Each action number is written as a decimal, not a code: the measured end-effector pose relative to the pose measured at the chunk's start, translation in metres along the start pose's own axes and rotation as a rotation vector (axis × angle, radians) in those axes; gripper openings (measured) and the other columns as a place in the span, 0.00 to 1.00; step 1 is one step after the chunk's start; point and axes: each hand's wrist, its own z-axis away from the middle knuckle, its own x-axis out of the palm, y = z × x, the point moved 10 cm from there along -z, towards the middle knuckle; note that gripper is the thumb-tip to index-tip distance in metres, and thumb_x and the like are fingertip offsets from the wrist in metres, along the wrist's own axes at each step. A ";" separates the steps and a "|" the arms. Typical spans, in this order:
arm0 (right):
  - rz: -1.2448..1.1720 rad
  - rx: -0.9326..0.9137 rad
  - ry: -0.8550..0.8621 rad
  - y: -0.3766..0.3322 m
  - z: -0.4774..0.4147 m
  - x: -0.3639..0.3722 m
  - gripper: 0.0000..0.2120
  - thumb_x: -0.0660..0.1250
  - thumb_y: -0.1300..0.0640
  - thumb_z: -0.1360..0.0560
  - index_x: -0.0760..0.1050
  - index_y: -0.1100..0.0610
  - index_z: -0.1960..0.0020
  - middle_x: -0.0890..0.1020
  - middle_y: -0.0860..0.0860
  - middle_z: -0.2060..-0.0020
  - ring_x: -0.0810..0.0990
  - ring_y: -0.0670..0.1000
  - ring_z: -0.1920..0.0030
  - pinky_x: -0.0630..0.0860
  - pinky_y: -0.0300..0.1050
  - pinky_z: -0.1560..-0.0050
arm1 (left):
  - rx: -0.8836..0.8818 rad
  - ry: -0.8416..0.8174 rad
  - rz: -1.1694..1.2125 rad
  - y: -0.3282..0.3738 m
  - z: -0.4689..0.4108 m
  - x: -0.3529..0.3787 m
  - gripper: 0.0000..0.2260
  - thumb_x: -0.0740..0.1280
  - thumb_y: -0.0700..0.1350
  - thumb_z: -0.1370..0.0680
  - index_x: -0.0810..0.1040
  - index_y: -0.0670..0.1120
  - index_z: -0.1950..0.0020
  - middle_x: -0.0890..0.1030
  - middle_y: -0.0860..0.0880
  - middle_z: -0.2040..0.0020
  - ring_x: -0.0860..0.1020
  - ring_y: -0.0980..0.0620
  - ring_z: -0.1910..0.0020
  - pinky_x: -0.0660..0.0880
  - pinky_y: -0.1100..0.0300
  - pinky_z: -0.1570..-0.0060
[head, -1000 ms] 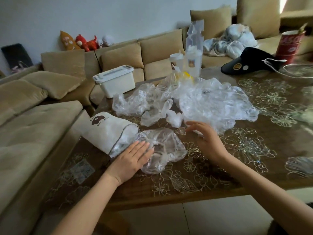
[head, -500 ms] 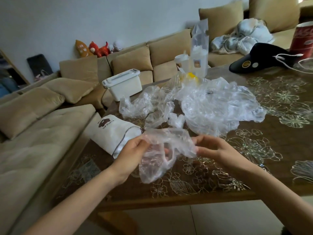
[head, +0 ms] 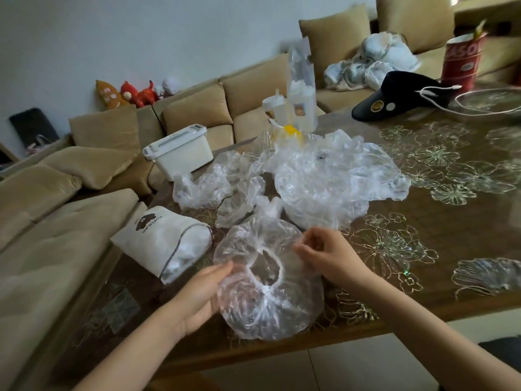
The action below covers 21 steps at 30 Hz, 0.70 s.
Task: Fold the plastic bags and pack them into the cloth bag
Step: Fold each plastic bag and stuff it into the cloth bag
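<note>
A clear round plastic bag with a gathered opening is spread out above the table's front edge. My left hand pinches its left rim and my right hand pinches its upper right rim. Just left of it lies the white cloth bag on its side, its mouth turned toward the plastic bag, with crumpled plastic showing inside. Behind my hands a heap of several crumpled clear plastic bags covers the middle of the table.
The brown table has a flower-patterned cover. A white lidded box sits at its far left edge, drink cups behind the heap, a black visor cap and a red can far right. A beige sofa runs along the left.
The plastic bag, pressed flat under my left hand a second ago, was lifted by both hands and is now pulled open into a round shape between them.
</note>
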 end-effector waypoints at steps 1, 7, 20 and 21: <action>0.097 -0.043 0.059 -0.002 -0.004 -0.005 0.05 0.68 0.61 0.25 0.75 0.56 0.60 0.79 0.47 0.66 0.77 0.45 0.67 0.75 0.34 0.66 | -0.016 0.035 -0.053 -0.005 -0.001 -0.007 0.13 0.58 0.43 0.19 0.76 0.38 0.41 0.84 0.40 0.55 0.83 0.47 0.61 0.80 0.55 0.64; 0.626 -0.275 0.099 -0.023 -0.020 0.000 0.13 0.64 0.58 0.23 0.74 0.58 0.39 0.78 0.53 0.45 0.75 0.54 0.46 0.73 0.49 0.44 | 0.379 0.456 -0.921 0.040 0.026 -0.036 0.15 0.62 0.46 0.20 0.69 0.48 0.34 0.77 0.51 0.43 0.77 0.56 0.50 0.75 0.63 0.52; 1.129 -0.818 0.108 0.033 0.070 0.086 0.25 0.41 0.53 0.17 0.44 0.64 0.24 0.46 0.61 0.24 0.45 0.59 0.24 0.53 0.53 0.31 | 0.507 0.143 -1.478 0.004 -0.060 0.030 0.26 0.42 0.59 0.19 0.39 0.54 0.24 0.34 0.59 0.27 0.33 0.62 0.29 0.33 0.56 0.28; 1.141 -0.799 0.105 0.034 0.073 0.083 0.24 0.40 0.55 0.17 0.45 0.64 0.24 0.46 0.62 0.25 0.45 0.60 0.24 0.53 0.53 0.31 | 0.505 0.131 -1.494 0.001 -0.062 0.031 0.26 0.42 0.60 0.19 0.39 0.54 0.24 0.34 0.59 0.27 0.33 0.62 0.29 0.33 0.56 0.28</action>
